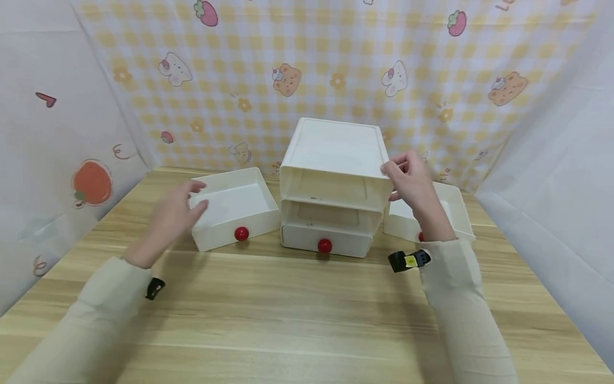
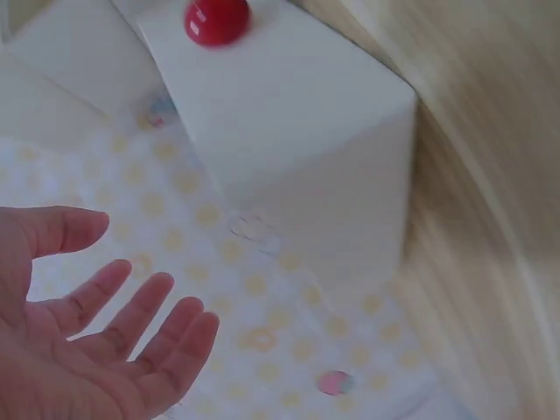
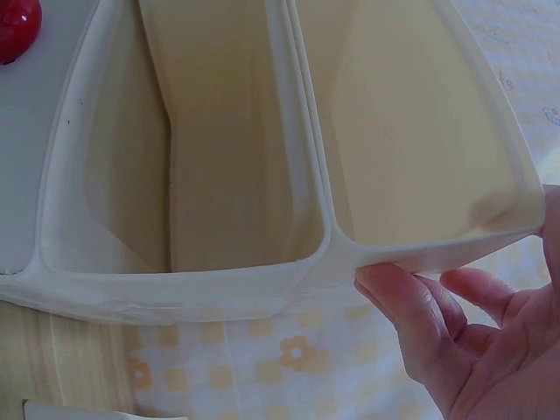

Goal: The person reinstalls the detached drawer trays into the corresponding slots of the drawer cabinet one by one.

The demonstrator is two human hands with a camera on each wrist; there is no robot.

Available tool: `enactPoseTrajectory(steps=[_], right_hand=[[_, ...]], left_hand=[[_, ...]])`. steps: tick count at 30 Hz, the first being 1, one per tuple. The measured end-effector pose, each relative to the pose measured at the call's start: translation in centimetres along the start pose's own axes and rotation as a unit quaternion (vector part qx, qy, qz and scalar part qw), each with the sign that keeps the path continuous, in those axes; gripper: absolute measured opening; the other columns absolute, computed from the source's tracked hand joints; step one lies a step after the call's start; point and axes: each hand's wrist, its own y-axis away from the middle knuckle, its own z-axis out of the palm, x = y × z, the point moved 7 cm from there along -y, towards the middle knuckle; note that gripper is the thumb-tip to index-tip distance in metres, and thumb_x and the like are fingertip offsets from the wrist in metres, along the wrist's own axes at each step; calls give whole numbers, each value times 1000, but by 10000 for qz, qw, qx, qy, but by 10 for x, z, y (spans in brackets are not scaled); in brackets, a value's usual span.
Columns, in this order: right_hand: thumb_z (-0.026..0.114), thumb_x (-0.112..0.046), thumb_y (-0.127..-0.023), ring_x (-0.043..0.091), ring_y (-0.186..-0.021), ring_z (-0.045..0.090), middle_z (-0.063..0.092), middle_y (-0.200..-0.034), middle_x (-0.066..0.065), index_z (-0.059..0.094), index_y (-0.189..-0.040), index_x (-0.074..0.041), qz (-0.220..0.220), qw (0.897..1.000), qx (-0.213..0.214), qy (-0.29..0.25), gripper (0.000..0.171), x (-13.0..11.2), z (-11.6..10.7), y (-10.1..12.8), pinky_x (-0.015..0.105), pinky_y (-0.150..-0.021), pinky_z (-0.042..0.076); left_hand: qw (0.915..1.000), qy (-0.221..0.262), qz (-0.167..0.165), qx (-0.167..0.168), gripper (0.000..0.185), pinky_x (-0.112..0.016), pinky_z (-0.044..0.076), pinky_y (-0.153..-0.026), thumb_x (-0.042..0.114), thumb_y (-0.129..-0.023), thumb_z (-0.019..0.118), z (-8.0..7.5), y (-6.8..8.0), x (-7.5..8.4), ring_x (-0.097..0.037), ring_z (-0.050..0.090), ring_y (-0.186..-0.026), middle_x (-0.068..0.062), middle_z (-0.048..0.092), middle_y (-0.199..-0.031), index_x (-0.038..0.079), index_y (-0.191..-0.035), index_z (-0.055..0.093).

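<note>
Left hand, spread, holds nothing near a loose drawer; right hand grips a cabinet containing another drawer.

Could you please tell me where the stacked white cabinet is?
In the head view, the cabinet is just right of centre on the wood-grained table, the right hand touching its top.

Diffuse light casts soft shadows and pale glare on the table; the left-wrist view is blurred.
</note>
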Motion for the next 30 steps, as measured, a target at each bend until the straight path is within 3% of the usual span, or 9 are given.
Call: enactPoseTrajectory(steps=[6, 9, 12, 17, 21, 26, 30], right_hand=[[48, -25, -90, 16, -63, 51, 46, -89, 6, 44, -95, -12, 1, 10000, 38, -38, 14, 0, -1, 0, 24, -53, 54], [48, -25, -90, 17, -64, 52, 46, -90, 6, 44, -96, -12, 19, 10000, 45, -36, 15, 0, 0, 0, 25, -53, 54], [48, -25, -90, 17, -64, 54, 47, -90, 6, 44, -96, -12, 21, 10000, 46, -52, 15, 1, 0, -1, 25, -53, 54], [48, -25, -90, 19, -64, 57, 47, -90, 6, 44, -95, -13, 40, 9999, 23, -100, 14, 2, 1, -1, 25, -54, 55], [47, -25, -90, 19, -66, 56, 46, -91, 6, 44, -95, -13, 76, 9999, 4, -102, 14, 2, 0, 0, 25, -55, 55], [48, -25, -90, 18, -66, 55, 47, -90, 5, 44, -95, -13, 65, 9999, 38, -74, 14, 1, 0, 0, 24, -54, 54], [48, -24, -90, 17, -66, 55, 47, -89, 5, 44, -94, -13, 56, 10000, 38, -72, 13, 1, 0, -1, 25, -54, 54]], left_hand=[[9949, 459, -783, -448, 58, -59, 43, -90, 27, -96, 45, 2, -16, -52, -53, 45, -113, -38, 40, -131, -10, -137, 31], [9846, 866, -1228, -890, 66, -52, 48, -89, 33, -97, 41, 12, -16, -70, -51, 47, -113, -40, 34, -134, -12, -141, 20], [9689, 1393, -1619, -1248, 73, -41, 54, -84, 38, -97, 39, 23, -16, -83, -49, 50, -113, -42, 27, -137, -12, -143, 10], [9464, 2213, -1863, -1437, 76, -34, 55, -83, 37, -97, 38, 35, -17, -88, -46, 49, -113, -42, 20, -140, -10, -144, 0], [9313, 2601, -2055, -1507, 74, -35, 55, -82, 35, -98, 37, 40, -17, -89, -33, 58, -103, -39, 26, -138, -9, -144, 1], [9228, 2738, -2235, -1536, 68, -31, 56, -76, 31, -98, 38, 44, -18, -97, -11, 61, -81, -31, 43, -124, -11, -143, 9], [9182, 2856, -2251, -1572, 67, -27, 57, -71, 28, -98, 40, 46, -18, -102, -6, 61, -76, -27, 49, -118, -12, -142, 10]])
